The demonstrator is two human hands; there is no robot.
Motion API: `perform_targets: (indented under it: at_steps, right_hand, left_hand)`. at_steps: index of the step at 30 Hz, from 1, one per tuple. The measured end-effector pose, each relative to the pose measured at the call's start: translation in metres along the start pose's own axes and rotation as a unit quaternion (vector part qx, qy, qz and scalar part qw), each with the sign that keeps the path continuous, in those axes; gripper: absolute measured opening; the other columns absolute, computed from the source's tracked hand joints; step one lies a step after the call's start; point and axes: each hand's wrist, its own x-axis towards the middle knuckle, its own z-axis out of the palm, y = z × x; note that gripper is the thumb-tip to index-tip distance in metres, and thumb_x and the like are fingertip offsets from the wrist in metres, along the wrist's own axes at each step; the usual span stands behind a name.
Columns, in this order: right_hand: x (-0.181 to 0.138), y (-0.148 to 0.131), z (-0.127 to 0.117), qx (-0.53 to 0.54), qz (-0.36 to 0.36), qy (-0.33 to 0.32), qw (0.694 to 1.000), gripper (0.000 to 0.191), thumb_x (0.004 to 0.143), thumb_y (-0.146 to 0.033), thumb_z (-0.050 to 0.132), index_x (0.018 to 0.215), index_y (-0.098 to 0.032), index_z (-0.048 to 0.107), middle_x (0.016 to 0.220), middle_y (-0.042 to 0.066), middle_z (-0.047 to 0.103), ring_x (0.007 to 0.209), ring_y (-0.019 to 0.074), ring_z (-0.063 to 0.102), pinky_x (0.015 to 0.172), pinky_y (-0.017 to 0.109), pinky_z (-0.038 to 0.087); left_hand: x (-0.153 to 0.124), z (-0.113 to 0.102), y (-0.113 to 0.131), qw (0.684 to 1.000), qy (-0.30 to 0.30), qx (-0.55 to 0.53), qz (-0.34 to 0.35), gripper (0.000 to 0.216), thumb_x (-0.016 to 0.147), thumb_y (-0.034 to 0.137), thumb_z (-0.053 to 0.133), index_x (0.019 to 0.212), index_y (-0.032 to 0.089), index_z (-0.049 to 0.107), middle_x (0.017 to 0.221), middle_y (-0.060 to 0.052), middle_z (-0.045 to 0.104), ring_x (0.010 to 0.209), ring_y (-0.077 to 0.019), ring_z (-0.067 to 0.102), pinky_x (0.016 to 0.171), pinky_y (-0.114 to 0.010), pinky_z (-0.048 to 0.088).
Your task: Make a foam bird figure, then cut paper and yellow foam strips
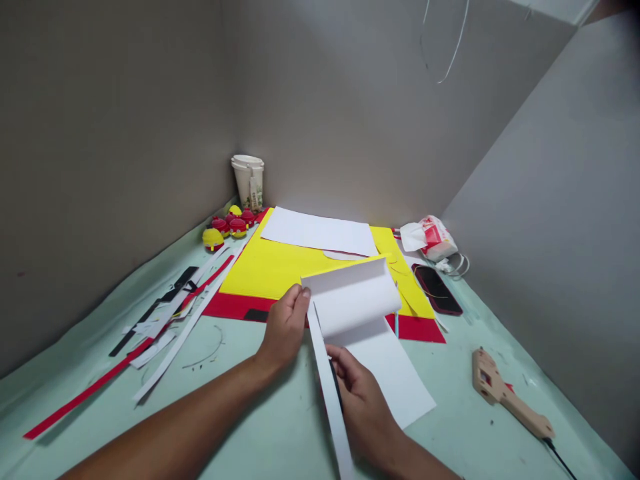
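My left hand [286, 323] pinches the far edge of a white paper sheet [357, 300], thumb on top. The sheet curls over at its far end. A narrow white strip [327, 400] runs along its left side toward me, partly parted from the sheet by a cut. Closed around black-handled scissors [335, 383], my right hand [363, 400] is under the sheet's near part, beside the strip. Most of the scissors is hidden by the hand and paper. Behind both hands lie yellow sheets [270, 263] on red sheets [225, 305], with another white sheet [320, 230] on top.
On the left lie paper offcuts, including a long red strip [90, 390] and a black strip [150, 310]. Small red and yellow balls [213, 239] sit near a paper cup [249, 180]. At right are a phone [437, 290], a tissue pack [437, 239] and a corded glue gun [513, 397].
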Motion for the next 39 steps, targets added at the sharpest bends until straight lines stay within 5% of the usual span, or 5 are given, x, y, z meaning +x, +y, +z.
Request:
perform_targets:
  at_steps: [13, 39]
  right_hand:
    - [-0.0004, 0.0027, -0.0002, 0.002, -0.022, 0.005, 1.000, 0.031, 0.091, -0.027, 0.055, 0.119, -0.020, 0.064, 0.070, -0.002, 0.058, 0.066, 0.0145, 0.050, 0.065, 0.025, 0.041]
    - [0.0026, 0.0038, -0.0002, 0.009, -0.018, 0.025, 0.999, 0.032, 0.086, -0.030, 0.061, 0.114, -0.018, 0.067, 0.065, -0.004, 0.051, 0.064, 0.0130, 0.047, 0.063, 0.024, 0.042]
  left_hand:
    - [-0.0009, 0.0003, 0.0011, 1.000, 0.000, 0.020, 0.002, 0.036, 0.095, 0.044, 0.043, 0.067, 0.023, 0.035, 0.060, 0.006, 0.037, 0.056, -0.0131, 0.038, 0.055, -0.027, 0.031]
    - [-0.0014, 0.0000, 0.0031, 0.999, -0.010, 0.040, 0.027, 0.035, 0.095, 0.044, 0.042, 0.069, 0.022, 0.037, 0.062, 0.006, 0.038, 0.061, -0.0136, 0.039, 0.060, -0.028, 0.031]
